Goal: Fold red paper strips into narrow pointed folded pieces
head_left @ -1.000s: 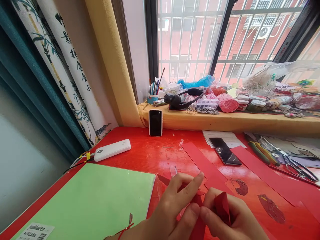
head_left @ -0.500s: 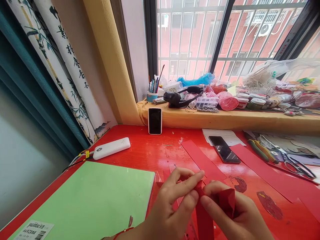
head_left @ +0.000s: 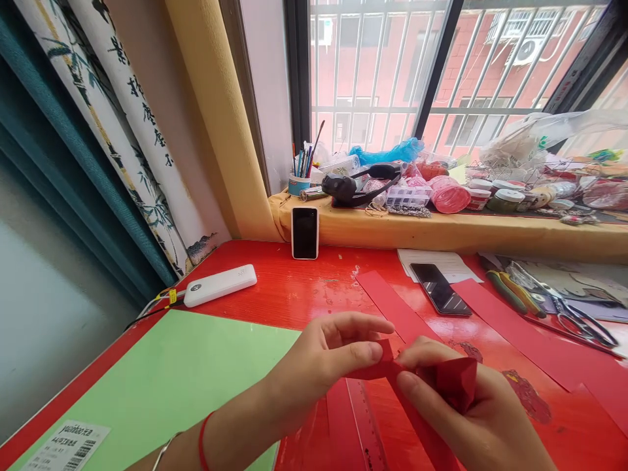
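Note:
A folded red paper strip (head_left: 424,418) is held up in front of me, with a length hanging toward the bottom edge. My right hand (head_left: 483,409) pinches its crossing fold between thumb and index finger. A folded red part bulges out between that hand's fingers. My left hand (head_left: 318,356) has its thumb on a short red end pointing left, its index finger stretched above; the fingers behind are partly hidden. Below the hands, a clear ruler (head_left: 366,425) lies flat on the table over red paper.
A green sheet pack (head_left: 196,373) covers the left of the red table (head_left: 275,294), near a white power bank (head_left: 220,286). One phone (head_left: 305,233) stands at the back; another phone (head_left: 440,289) lies flat. At right are red strips (head_left: 520,333), pliers (head_left: 515,292) and scissors (head_left: 581,320).
My left hand has turned and drawn back slightly, its fingers straighter, and a short red end now shows pointing left. The hanging length now slants toward the lower right.

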Demonstrator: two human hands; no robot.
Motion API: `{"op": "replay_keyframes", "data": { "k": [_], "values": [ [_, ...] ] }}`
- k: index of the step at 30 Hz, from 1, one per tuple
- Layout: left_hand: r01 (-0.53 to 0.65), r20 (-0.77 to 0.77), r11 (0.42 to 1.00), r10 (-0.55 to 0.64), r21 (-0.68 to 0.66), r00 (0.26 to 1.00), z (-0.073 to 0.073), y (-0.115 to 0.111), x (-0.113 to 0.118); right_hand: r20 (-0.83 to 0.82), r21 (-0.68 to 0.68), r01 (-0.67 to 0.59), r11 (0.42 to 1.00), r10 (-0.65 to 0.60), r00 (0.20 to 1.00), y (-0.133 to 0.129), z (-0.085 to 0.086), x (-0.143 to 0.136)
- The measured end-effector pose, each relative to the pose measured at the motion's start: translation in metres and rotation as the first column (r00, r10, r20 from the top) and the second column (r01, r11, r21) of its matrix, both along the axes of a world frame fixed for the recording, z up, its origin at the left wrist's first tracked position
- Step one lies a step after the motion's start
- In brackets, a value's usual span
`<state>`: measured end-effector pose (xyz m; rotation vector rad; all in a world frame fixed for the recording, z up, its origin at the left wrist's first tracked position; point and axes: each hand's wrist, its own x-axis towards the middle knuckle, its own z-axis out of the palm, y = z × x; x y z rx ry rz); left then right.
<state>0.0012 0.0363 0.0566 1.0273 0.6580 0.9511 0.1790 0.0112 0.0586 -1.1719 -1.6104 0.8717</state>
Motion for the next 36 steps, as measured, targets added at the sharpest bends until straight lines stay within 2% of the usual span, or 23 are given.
{"op": "replay_keyframes", "data": {
  "k": [4, 14, 18, 24, 28, 32, 36],
  "values": [
    [0.078, 0.024, 0.996, -0.077, -0.034, 0.997, 0.000, 0.005, -0.004, 0.036, 0.001, -0.031, 1.000, 0.031, 0.999, -0.001, 0.006, 0.001],
    [0.052, 0.084, 0.998, -0.050, -0.019, 0.995, -0.005, 0.004, -0.003, 0.045, 0.021, 0.006, 1.000, -0.007, 0.999, -0.002, 0.008, 0.001],
    [0.055, 0.082, 0.998, -0.055, 0.002, 0.995, -0.004, 0.004, -0.001, 0.108, 0.043, -0.002, 0.999, -0.003, 0.994, -0.003, 0.011, 0.003],
    [-0.047, -0.003, 0.993, 0.048, 0.104, 0.999, 0.001, 0.000, 0.002, 0.200, 0.152, 0.025, 0.988, -0.056, 0.978, -0.002, 0.008, 0.007],
    [-0.112, -0.062, 0.979, 0.124, 0.168, 0.990, -0.001, -0.003, 0.003, 0.185, 0.203, 0.033, 0.979, -0.071, 0.980, -0.001, 0.002, 0.009],
    [-0.109, -0.092, 0.977, 0.128, 0.181, 0.988, -0.004, -0.004, 0.003, 0.172, 0.238, 0.034, 0.971, -0.077, 0.982, 0.000, -0.001, 0.010],
    [-0.156, -0.092, 0.958, 0.182, 0.241, 0.979, -0.006, -0.006, 0.005, 0.155, 0.224, 0.050, 0.973, -0.086, 0.984, 0.000, 0.000, 0.007]
  ]
}}
